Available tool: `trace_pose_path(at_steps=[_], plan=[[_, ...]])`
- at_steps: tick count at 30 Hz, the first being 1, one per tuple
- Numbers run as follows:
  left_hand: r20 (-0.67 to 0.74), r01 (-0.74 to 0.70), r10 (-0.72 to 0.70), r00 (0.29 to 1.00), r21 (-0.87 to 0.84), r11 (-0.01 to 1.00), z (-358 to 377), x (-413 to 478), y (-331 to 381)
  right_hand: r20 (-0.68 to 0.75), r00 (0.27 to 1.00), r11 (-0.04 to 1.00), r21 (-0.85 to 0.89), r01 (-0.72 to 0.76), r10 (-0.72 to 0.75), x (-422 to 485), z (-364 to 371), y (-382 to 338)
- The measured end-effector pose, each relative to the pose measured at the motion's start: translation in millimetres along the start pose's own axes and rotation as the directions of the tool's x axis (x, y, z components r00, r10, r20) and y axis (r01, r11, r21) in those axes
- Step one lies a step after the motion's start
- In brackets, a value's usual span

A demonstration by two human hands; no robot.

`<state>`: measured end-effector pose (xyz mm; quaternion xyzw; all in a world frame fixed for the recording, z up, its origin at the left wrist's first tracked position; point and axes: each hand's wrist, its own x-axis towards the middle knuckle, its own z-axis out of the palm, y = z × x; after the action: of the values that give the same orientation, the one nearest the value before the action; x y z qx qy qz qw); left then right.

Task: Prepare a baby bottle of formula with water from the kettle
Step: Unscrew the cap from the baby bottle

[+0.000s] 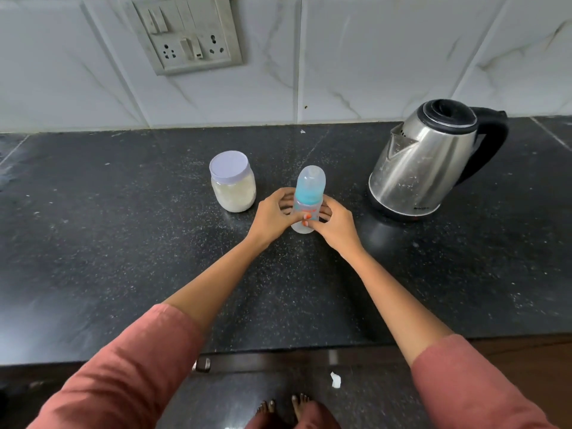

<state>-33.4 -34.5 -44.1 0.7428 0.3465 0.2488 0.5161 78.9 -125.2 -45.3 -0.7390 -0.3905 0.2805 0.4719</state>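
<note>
A clear baby bottle [309, 187] with a blue collar and a see-through cap stands upright on the black counter [123, 243]. My left hand [274, 216] grips its lower body from the left, and my right hand [335, 222] grips it from the right, fingers curled round it. A jar of pale formula powder [232, 182] with a white lid stands just left of the bottle. The steel kettle [430, 162] with a black handle and shut lid sits to the right, its spout pointing left.
A tiled wall with a switch and socket panel [188, 35] rises behind the counter. The counter's front edge runs below my forearms, with a cabinet handle [202, 365] under it. My bare feet and a scrap of paper [335, 380] are on the floor.
</note>
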Motion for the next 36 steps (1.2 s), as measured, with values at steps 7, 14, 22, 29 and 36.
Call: trace_pose_path(at_steps=[7,14,22,29,36], plan=[[0.038,-0.016,0.017,0.999,-0.031,0.999,7.8,-54.3,0.8,0.012,1.000,1.000,0.007,-0.018,0.018,-55.1,-4.4,6.0],[0.070,0.006,-0.006,0.998,0.003,1.000,21.2,-81.6,-14.6,0.003,1.000,1.000,0.004,-0.027,0.027,-84.9,-1.8,22.5],[0.063,-0.011,0.010,0.998,0.015,1.000,24.3,-85.3,-21.1,-0.020,1.000,1.000,-0.011,0.006,-0.006,-87.0,4.2,30.9],[0.098,-0.051,0.046,0.994,0.051,0.997,25.8,-85.6,-27.1,0.045,0.999,0.992,-0.122,-0.014,0.019,-85.1,0.5,30.9],[0.132,0.011,-0.006,0.991,-0.036,0.999,32.1,-85.1,-23.2,0.102,0.995,0.988,-0.157,-0.004,0.021,-77.8,-25.7,4.7]])
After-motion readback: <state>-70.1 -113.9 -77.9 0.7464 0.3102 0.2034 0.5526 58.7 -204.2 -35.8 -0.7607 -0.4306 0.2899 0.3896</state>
